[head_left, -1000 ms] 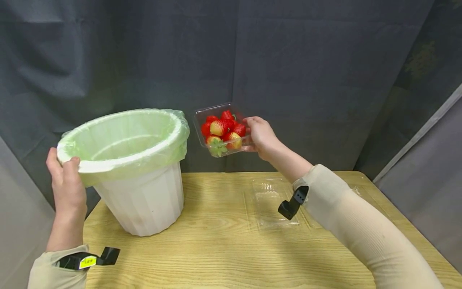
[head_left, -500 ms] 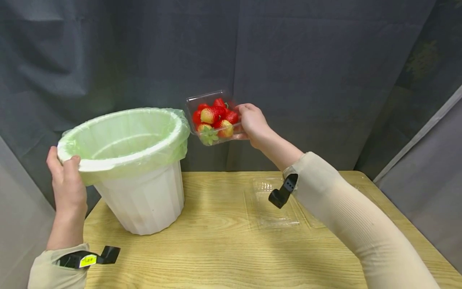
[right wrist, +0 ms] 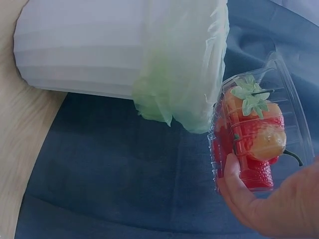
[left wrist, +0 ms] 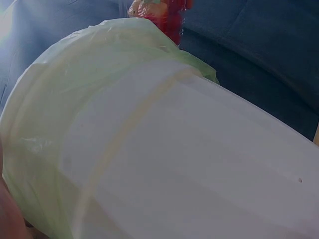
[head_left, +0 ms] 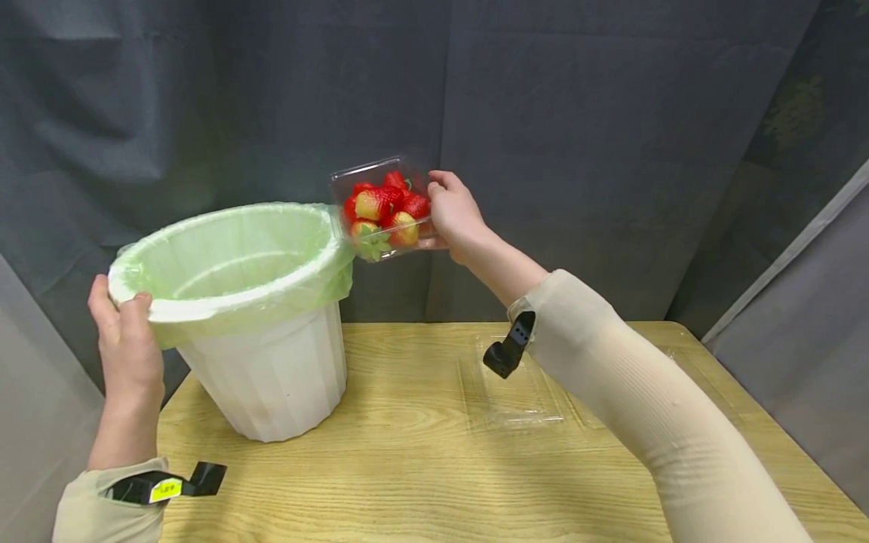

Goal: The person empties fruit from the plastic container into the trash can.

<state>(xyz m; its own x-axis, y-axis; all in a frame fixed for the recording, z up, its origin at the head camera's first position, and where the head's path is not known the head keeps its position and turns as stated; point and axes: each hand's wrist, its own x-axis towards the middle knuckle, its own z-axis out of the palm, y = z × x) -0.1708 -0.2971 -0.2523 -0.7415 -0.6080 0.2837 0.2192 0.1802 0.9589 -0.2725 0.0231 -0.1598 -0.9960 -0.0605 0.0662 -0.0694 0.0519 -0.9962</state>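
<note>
My right hand (head_left: 453,215) grips the right side of a clear plastic punnet (head_left: 339,181) at the level of the bin's rim. Several red and pale-yellow strawberries (head_left: 380,204) lie in it, one with green leaves facing me. The punnet overlaps the right edge of a white bin (head_left: 271,377) in the head view; in the right wrist view it sits right by the liner at the rim. On the left, my left hand (head_left: 129,347) holds the bin's rim, thumb over the top. A thin green bag (right wrist: 194,74) lines the bin and folds over its rim.
A clear plastic container (head_left: 519,392) lies on the wooden table (head_left: 407,467), partly behind my right forearm. More clear plastic shows faintly at the table's right side. Dark curtain (head_left: 577,113) hangs along the table's far edge.
My right hand has carried the punnet of strawberries up and to the left, from beside the bin to its rim. The left hand and bin have stayed in place.
</note>
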